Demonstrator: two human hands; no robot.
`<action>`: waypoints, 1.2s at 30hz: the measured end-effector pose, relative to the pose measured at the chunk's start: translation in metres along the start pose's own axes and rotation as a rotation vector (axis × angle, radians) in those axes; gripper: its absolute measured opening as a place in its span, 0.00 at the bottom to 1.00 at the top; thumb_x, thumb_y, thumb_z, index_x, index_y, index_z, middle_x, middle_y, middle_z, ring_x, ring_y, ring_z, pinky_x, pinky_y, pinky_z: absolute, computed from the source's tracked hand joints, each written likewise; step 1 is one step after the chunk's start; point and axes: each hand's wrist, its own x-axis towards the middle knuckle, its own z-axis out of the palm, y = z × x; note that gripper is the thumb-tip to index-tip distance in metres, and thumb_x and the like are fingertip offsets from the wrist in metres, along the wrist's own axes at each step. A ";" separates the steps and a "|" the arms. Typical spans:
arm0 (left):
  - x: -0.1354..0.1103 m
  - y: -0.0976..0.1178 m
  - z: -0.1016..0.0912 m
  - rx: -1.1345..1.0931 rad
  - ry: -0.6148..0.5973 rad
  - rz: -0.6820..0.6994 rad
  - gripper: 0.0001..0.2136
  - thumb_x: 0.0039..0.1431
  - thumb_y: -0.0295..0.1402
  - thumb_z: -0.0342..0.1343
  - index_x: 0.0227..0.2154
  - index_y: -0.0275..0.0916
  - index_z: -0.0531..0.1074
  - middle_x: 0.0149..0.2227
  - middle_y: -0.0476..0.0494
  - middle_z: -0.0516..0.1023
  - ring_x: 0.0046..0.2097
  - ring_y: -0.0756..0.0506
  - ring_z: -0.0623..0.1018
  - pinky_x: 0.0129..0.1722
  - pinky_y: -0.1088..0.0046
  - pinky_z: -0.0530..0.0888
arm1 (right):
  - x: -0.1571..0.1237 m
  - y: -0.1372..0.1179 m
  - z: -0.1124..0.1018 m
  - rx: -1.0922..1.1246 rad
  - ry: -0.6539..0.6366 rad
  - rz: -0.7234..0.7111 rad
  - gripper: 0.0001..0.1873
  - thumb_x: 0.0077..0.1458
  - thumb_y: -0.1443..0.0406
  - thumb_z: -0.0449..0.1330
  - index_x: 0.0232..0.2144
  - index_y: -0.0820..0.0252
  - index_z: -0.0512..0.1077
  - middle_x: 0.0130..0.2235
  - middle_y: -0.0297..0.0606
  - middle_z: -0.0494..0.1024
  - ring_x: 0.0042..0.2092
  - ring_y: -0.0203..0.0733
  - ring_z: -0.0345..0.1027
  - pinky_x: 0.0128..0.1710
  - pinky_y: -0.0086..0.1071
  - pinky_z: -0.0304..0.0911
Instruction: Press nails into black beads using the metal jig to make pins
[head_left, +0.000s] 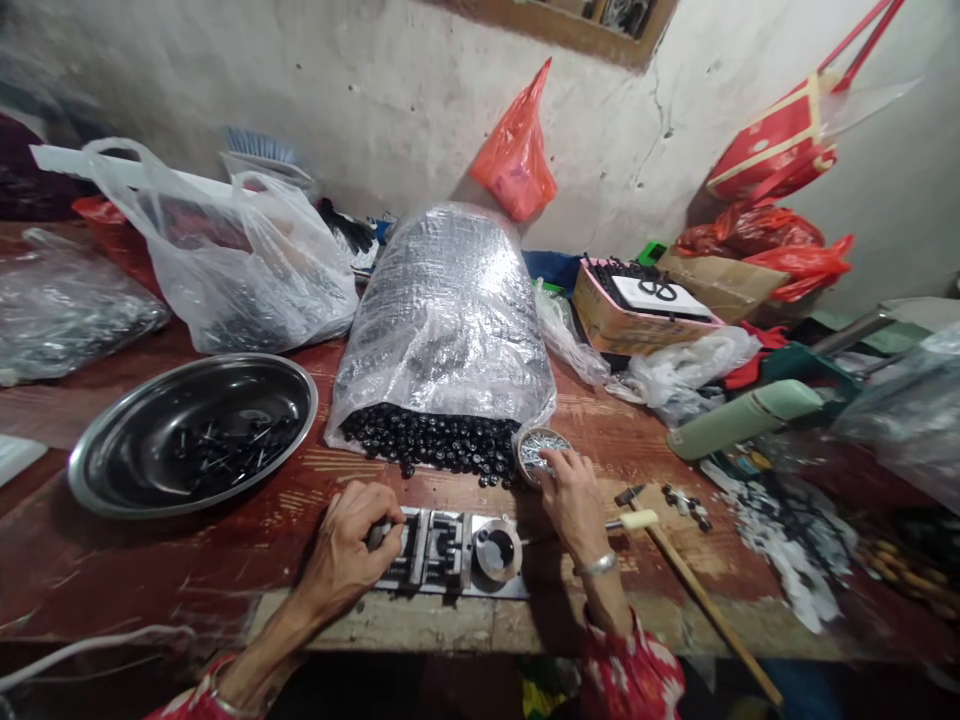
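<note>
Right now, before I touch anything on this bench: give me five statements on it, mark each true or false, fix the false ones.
1. A red bag hangs on the wall above the silver sack. True.
2. The small pieces at the sack's mouth are white. False: the pieces are black.
3. The right hand is at the small bowl of metal pins. True.
4. The right hand holds the wooden-handled tool. False: the tool lies on the bench.
5. The left hand is at the metal fixture's left end. True.

Smooth metal fixture (466,552), scuffed wooden table (611,425)
</note>
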 end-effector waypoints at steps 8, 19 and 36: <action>0.000 0.001 0.000 -0.007 0.007 0.009 0.04 0.62 0.28 0.53 0.33 0.42 0.72 0.40 0.46 0.78 0.46 0.41 0.72 0.45 0.63 0.65 | 0.020 0.007 0.010 -0.042 -0.052 -0.005 0.06 0.62 0.68 0.59 0.35 0.56 0.77 0.41 0.41 0.77 0.44 0.46 0.62 0.42 0.36 0.53; 0.000 -0.001 0.000 -0.005 0.021 0.040 0.04 0.63 0.28 0.53 0.34 0.41 0.72 0.41 0.46 0.78 0.45 0.42 0.71 0.45 0.63 0.64 | 0.016 0.020 0.017 0.279 0.123 0.104 0.10 0.64 0.60 0.50 0.35 0.57 0.69 0.37 0.41 0.75 0.40 0.45 0.68 0.43 0.36 0.62; 0.001 0.005 -0.003 -0.128 0.122 0.058 0.01 0.63 0.30 0.59 0.37 0.41 0.75 0.41 0.45 0.78 0.45 0.43 0.73 0.48 0.62 0.67 | -0.040 -0.079 0.005 0.396 -0.084 -0.305 0.10 0.70 0.67 0.50 0.35 0.56 0.67 0.34 0.35 0.70 0.37 0.41 0.62 0.38 0.34 0.58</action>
